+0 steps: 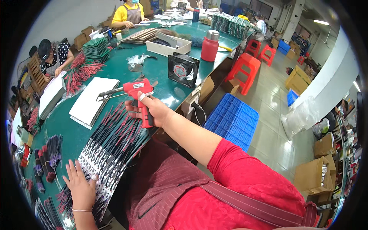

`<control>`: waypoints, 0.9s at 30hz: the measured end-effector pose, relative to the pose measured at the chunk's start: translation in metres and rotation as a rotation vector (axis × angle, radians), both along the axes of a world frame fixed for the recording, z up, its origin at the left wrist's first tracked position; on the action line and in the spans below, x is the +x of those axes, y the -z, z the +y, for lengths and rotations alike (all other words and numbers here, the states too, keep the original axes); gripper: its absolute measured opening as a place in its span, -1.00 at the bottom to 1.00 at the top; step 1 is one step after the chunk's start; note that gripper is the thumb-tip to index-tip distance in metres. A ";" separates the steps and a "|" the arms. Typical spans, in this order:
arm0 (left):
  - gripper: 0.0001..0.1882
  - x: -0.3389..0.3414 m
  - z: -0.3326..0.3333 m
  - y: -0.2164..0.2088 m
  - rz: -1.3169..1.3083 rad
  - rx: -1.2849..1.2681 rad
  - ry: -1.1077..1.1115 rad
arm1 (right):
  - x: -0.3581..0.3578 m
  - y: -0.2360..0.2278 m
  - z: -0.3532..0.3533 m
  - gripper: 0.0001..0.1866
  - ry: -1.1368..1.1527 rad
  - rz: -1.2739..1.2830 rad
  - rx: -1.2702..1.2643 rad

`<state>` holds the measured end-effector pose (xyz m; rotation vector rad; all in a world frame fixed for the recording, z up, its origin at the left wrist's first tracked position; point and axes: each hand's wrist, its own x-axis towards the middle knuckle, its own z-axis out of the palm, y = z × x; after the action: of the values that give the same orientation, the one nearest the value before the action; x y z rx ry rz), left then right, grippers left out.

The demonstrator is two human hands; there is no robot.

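My right hand [153, 110] is wrapped around the grip of a red pistol-shaped soldering gun [138, 87], held above the near edge of the green table. Two thin metal prongs reach from its front toward the left. Below it lies a dense row of black and dark red wires [115, 128], set in a white perforated board [100, 163]. Fingers spread, my left hand [81, 186] rests on the left side of this board and holds nothing. The wires' near ends partly show beside it.
A white board stack [94, 99] lies beyond the wires. A black fan [183, 71], a red bottle [210, 46] and a white tray [168, 46] stand farther back. Wire bundles [45, 163] lie left. Right of the table are a blue crate [232, 120] and red stools [245, 71]. Two co-workers sit across.
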<state>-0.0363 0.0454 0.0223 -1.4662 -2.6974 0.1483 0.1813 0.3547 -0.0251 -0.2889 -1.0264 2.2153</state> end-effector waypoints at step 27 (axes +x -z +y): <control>-0.48 0.039 -0.002 0.015 -0.282 0.443 0.458 | -0.007 0.001 0.000 -0.55 0.028 0.013 0.009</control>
<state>0.0024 0.0432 0.0075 -1.9921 -2.2656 -0.6764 0.1742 0.3542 -0.0258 -0.2826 -1.0193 2.1837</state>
